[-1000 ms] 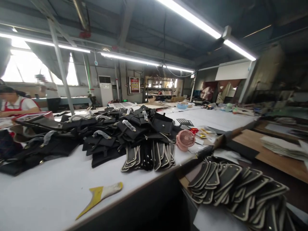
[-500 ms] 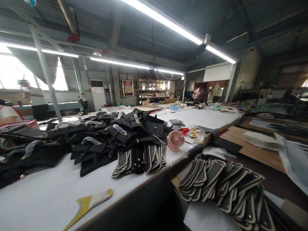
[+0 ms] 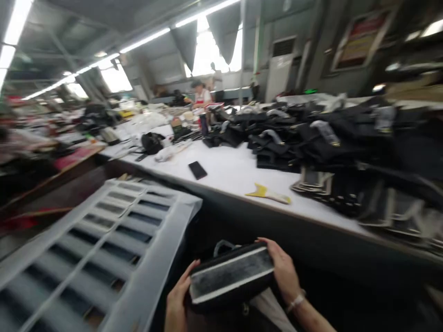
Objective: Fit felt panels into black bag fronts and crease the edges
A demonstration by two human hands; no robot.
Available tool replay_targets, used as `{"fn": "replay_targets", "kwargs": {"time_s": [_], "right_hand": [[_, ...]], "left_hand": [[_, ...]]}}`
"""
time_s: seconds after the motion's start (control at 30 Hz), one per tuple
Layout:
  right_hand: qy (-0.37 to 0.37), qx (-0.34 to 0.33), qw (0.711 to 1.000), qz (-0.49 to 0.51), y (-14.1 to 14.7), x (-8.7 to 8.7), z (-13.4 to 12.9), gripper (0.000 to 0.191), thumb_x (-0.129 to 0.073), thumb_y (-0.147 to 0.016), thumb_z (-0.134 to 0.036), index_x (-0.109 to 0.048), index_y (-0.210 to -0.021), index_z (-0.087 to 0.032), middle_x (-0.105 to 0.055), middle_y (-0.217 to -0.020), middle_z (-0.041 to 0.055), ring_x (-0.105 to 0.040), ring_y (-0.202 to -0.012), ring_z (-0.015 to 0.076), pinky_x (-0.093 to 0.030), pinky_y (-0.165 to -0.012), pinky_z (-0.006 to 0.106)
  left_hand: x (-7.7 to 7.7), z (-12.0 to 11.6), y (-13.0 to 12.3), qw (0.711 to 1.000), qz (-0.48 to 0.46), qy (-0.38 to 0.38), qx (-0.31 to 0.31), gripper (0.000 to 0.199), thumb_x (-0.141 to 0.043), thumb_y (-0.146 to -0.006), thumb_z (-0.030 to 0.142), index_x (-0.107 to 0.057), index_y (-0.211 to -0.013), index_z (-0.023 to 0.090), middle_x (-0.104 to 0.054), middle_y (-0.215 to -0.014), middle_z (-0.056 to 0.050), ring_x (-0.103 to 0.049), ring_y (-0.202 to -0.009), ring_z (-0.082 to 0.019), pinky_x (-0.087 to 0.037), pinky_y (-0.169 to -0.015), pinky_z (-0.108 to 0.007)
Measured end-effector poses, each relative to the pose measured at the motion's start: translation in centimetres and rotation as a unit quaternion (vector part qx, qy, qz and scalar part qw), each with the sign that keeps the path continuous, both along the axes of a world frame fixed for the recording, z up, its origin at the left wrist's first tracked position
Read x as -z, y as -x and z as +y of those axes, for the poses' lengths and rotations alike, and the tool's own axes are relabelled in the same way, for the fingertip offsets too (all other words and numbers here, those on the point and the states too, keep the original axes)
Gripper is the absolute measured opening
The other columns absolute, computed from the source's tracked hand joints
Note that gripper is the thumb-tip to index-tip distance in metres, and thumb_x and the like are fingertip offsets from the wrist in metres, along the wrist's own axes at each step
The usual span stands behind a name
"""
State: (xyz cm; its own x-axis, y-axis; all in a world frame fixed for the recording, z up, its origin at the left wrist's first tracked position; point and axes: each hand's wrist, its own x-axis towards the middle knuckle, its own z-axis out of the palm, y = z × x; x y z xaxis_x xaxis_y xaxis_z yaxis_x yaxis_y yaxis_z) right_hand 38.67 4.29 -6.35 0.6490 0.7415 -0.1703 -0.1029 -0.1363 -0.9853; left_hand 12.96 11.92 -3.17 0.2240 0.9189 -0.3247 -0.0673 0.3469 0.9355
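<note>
Between my two hands is a black bag (image 3: 231, 273) with pale piping along its edges, its flat narrow side turned up toward me. My left hand (image 3: 180, 295) grips its left end, and my right hand (image 3: 284, 272), with a pale band at the wrist, grips the right end. A grey loop shows behind the bag. Beyond it, on the white table (image 3: 228, 168), lie a yellow-and-white tool (image 3: 269, 193) and a dark phone-like slab (image 3: 197, 170).
To the left is a slotted, whitish frame (image 3: 155, 244). Black bags (image 3: 308, 133) are heaped across the table, with black pale-edged pieces (image 3: 387, 203) at the right. Farther back sits a person (image 3: 201, 96); another stands behind.
The view has swung left and down. Both my hands and the bag between them now show, as does the slotted frame. The yellow tool appears farther off.
</note>
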Motion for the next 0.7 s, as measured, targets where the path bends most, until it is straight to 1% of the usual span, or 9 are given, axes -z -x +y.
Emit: {"fn": "replay_targets", "kwargs": {"time_s": [0.03,0.07,0.1,0.2,0.3,0.4,0.5,0.6,0.7], "right_hand": [[0.014,-0.009,1.0,0.008,-0.1,0.5,0.3,0.062,-0.05,-0.081,-0.072,-0.069,-0.106,-0.019,-0.07,-0.113,0.0117,-0.06,-0.107,0.0314,-0.043,-0.099,0.044],[0.029,-0.008,1.0,0.007,-0.4,0.8,0.5,0.061,-0.052,-0.079,-0.071,-0.07,-0.106,-0.019,-0.071,-0.115,0.0111,-0.058,-0.111,0.0318,-0.043,-0.1,0.041],[0.047,0.005,0.999,-0.007,-0.6,0.9,0.5,0.06,-0.053,-0.077,-0.071,-0.072,-0.103,-0.02,-0.072,-0.113,0.0099,-0.059,-0.111,0.0315,-0.046,-0.097,0.038],[0.073,0.021,0.997,-0.022,-0.9,0.1,0.1,0.055,-0.052,-0.076,-0.066,-0.074,-0.099,-0.021,-0.074,-0.109,0.0083,-0.064,-0.105,0.0297,-0.054,-0.081,0.032],[0.075,0.03,0.997,-0.016,-0.6,-0.5,-0.2,0.051,-0.052,-0.078,-0.061,-0.075,-0.099,-0.02,-0.075,-0.106,0.0086,-0.067,-0.095,0.0277,-0.056,-0.071,0.029],[0.069,0.029,0.997,-0.007,-0.4,-0.3,-0.2,0.051,-0.054,-0.078,-0.06,-0.074,-0.102,-0.019,-0.075,-0.108,0.0085,-0.068,-0.095,0.0268,-0.056,-0.073,0.028],[0.07,0.025,0.997,-0.006,-0.6,0.3,0.1,0.053,-0.054,-0.079,-0.061,-0.073,-0.104,-0.019,-0.074,-0.11,0.0088,-0.066,-0.098,0.0276,-0.054,-0.077,0.03],[0.068,0.033,0.997,-0.017,-0.6,0.3,0.1,0.053,-0.054,-0.079,-0.063,-0.073,-0.102,-0.019,-0.074,-0.109,0.0085,-0.063,-0.103,0.0285,-0.05,-0.085,0.032],[0.026,0.032,0.999,0.013,0.1,-0.5,-0.1,0.053,-0.054,-0.081,-0.065,-0.072,-0.101,-0.02,-0.073,-0.108,0.0085,-0.061,-0.103,0.0282,-0.046,-0.091,0.034]], "left_hand": [[0.3,-0.4,1.0,1.0,-0.026,0.012,-0.007,0.044,-0.055,-0.087,0.042,-0.07,-0.117,0.015,-0.069,-0.124,-0.01,-0.055,-0.125,-0.032,-0.04,-0.109,-0.046],[0.6,-0.6,1.6,0.999,-0.042,0.003,-0.003,0.044,-0.052,-0.088,0.039,-0.068,-0.122,0.016,-0.067,-0.129,-0.01,-0.054,-0.127,-0.032,-0.038,-0.11,-0.046],[0.9,-0.7,1.8,0.999,-0.043,0.0,-0.015,0.044,-0.051,-0.087,0.037,-0.068,-0.122,0.016,-0.066,-0.13,-0.011,-0.054,-0.127,-0.032,-0.038,-0.111,-0.046],[1.3,-0.7,1.4,0.998,-0.049,-0.006,-0.026,0.046,-0.053,-0.084,0.034,-0.068,-0.122,0.015,-0.065,-0.13,-0.012,-0.056,-0.125,-0.033,-0.038,-0.11,-0.046],[1.2,-0.9,1.2,0.998,-0.059,-0.002,-0.016,0.045,-0.052,-0.084,0.031,-0.068,-0.123,0.016,-0.065,-0.131,-0.011,-0.055,-0.126,-0.032,-0.037,-0.112,-0.045],[0.9,-1.1,1.6,0.997,-0.073,0.0,-0.001,0.046,-0.05,-0.085,0.027,-0.064,-0.128,0.018,-0.061,-0.136,-0.009,-0.05,-0.131,-0.03,-0.035,-0.113,-0.042],[1.0,-1.4,1.7,0.998,-0.067,-0.005,0.007,0.048,-0.048,-0.088,0.029,-0.06,-0.133,0.018,-0.059,-0.139,-0.009,-0.051,-0.13,-0.03,-0.037,-0.111,-0.041],[1.3,-2.1,1.2,0.999,-0.018,-0.031,-0.003,0.047,-0.046,-0.092,0.037,-0.058,-0.134,0.021,-0.057,-0.141,-0.007,-0.052,-0.129,-0.029,-0.039,-0.11,-0.04],[1.5,-2.5,0.5,0.996,0.06,-0.06,-0.042,0.05,-0.044,-0.092,0.049,-0.058,-0.133,0.024,-0.056,-0.142,-0.005,-0.05,-0.132,-0.03,-0.037,-0.114,-0.042]]}}
